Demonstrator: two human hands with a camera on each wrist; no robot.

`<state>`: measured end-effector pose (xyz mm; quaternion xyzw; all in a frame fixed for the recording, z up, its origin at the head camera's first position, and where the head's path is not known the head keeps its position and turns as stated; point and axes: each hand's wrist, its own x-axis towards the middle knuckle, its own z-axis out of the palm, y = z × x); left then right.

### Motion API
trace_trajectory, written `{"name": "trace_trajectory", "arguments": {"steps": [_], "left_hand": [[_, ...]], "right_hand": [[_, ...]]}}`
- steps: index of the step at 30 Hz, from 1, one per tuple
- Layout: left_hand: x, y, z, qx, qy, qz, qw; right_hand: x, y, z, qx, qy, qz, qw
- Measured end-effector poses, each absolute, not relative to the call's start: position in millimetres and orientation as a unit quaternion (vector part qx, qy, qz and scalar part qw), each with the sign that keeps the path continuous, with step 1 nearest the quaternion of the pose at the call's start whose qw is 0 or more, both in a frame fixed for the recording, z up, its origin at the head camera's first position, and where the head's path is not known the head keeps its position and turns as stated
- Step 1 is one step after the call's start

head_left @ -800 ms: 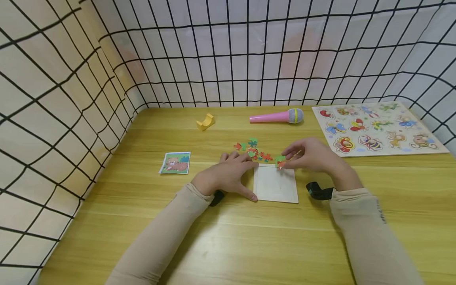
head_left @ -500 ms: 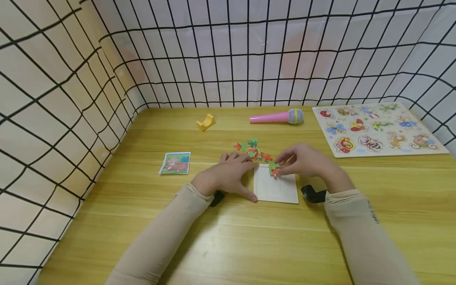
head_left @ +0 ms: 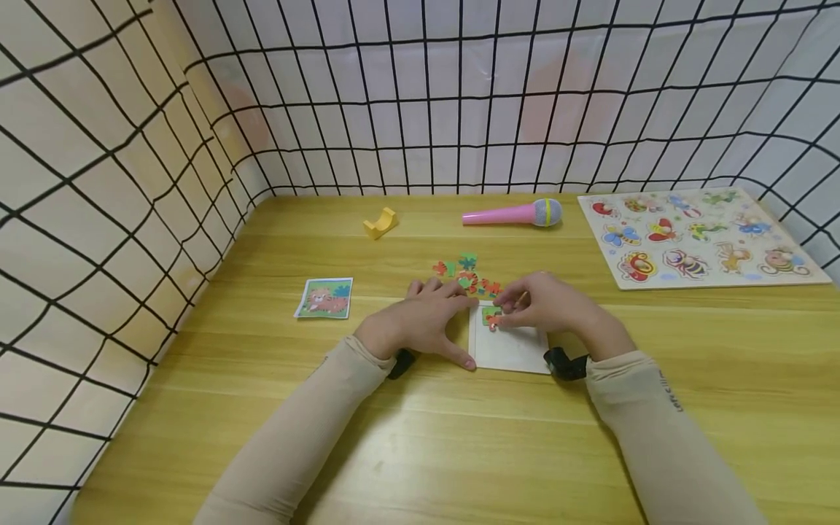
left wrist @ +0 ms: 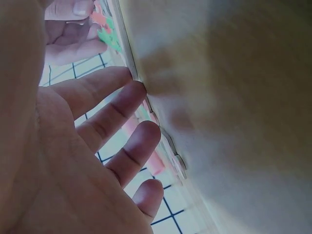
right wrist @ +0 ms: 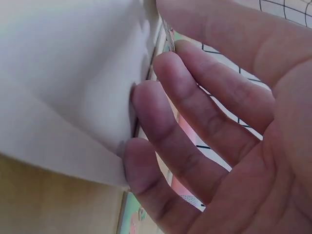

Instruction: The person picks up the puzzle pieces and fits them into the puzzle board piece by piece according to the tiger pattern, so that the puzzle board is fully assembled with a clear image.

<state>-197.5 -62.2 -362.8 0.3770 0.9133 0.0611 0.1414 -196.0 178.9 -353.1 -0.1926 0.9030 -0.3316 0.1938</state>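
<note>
A small white puzzle tray (head_left: 508, 351) with a low rim lies on the wooden table in the head view. My left hand (head_left: 429, 321) rests along its left side, thumb at the near corner and fingers spread toward the far one. Between thumb and fingertips my right hand (head_left: 553, 310) pinches a green and orange jigsaw piece (head_left: 490, 316) over the tray's far left part. The left wrist view also catches that piece (left wrist: 108, 30) beyond my extended fingers. Several loose jigsaw pieces (head_left: 467, 279) lie just behind the tray.
A printed picture card (head_left: 324, 298) lies to the left. Farther back are a yellow curved block (head_left: 381, 223) and a pink toy microphone (head_left: 510, 213). An animal puzzle board (head_left: 702, 237) occupies the back right. Black netting over white sheeting (head_left: 472, 95) borders the table.
My right hand has carried the jigsaw piece leftward from the tray's far edge to its far left part. My left hand stays beside the tray.
</note>
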Motion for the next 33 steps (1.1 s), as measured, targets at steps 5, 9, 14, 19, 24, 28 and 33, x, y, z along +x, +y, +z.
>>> {"name": "trace_trajectory", "arguments": {"steps": [5,9,14,19,24,28,33], "left_hand": [[-197,-62,-363,0.379,0.913,0.063,0.138],[-196,-62,-363,0.379,0.913,0.064,0.140],[-196,-62,-363,0.377,0.913,0.063,0.144],[-197,-62,-363,0.376,0.913,0.065,0.142],[-197,-63,-363,0.376,0.913,0.066,0.143],[-196,-63,-361,0.375,0.914,0.066,0.143],[-196,-63,-361,0.376,0.913,0.069,0.143]], "right_hand": [[-195,175,-356,-0.187,0.907,-0.325,0.190],[-194,172,-359,-0.185,0.909,-0.326,0.183],[-193,170,-360,-0.186,0.912,-0.322,0.173],[-194,168,-359,-0.189,0.913,-0.319,0.170],[-193,167,-358,-0.193,0.915,-0.313,0.170],[-193,166,-357,-0.191,0.916,-0.309,0.171],[-193,166,-357,-0.190,0.917,-0.307,0.170]]}}
